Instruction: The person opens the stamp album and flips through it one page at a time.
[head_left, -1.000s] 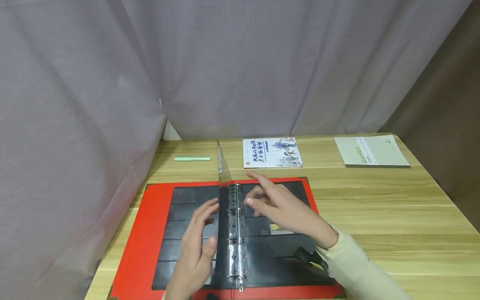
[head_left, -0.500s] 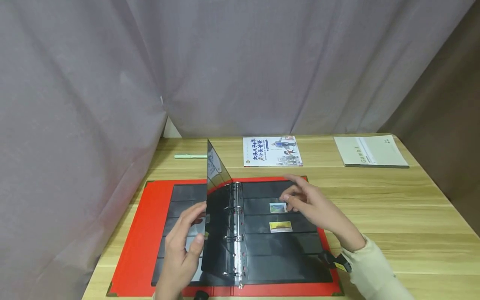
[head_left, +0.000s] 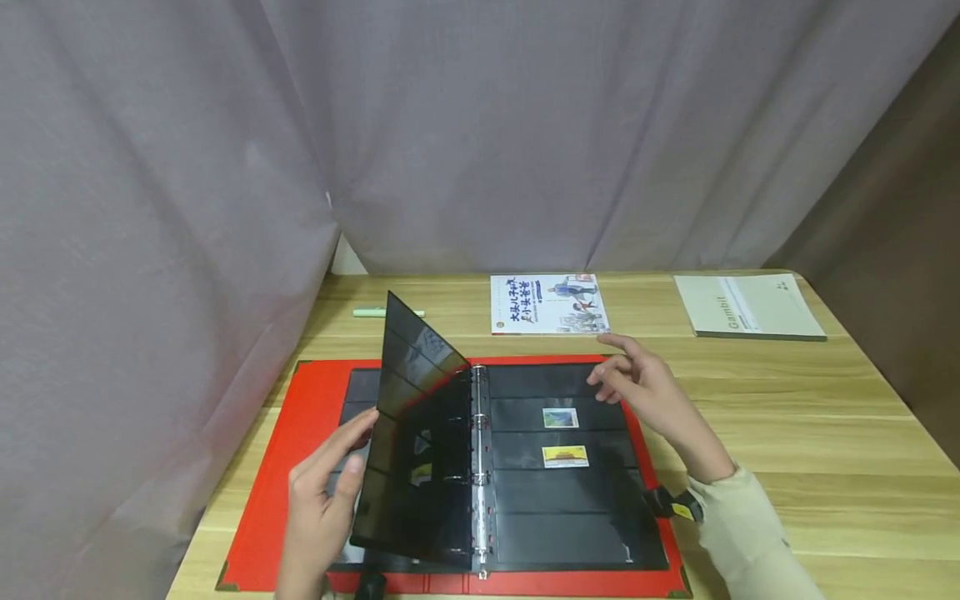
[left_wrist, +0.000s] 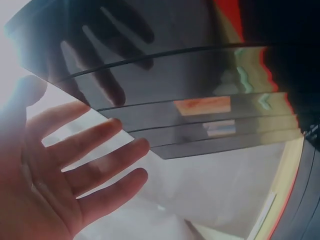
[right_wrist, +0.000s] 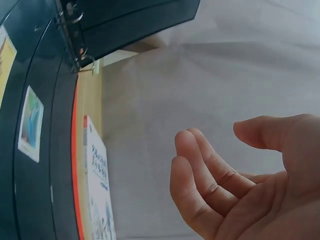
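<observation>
A red ring binder (head_left: 262,483) lies spread on the table, holding black stamp pages. One glossy black page (head_left: 420,425) stands tilted up from the rings, leaning left. My left hand (head_left: 322,492) is at this page's outer edge with its fingers extended; in the left wrist view the fingers (left_wrist: 107,165) are spread along the edge. On the right-hand page (head_left: 558,492) sit a blue-green stamp (head_left: 560,417) and a yellow stamp (head_left: 566,457) in pocket strips. My right hand (head_left: 645,387) hovers over that page's upper right edge, fingers loosely bent, holding nothing.
Behind the binder lie a light green pen (head_left: 367,312), a white illustrated book (head_left: 550,305) and, farther right, a pale green book (head_left: 750,307). A grey curtain (head_left: 480,142) hangs along the table's back and left sides.
The raised page has swung leftward with my left hand at its edge, exposing the right-hand page and both stamps. My right hand has moved right, off the rings.
</observation>
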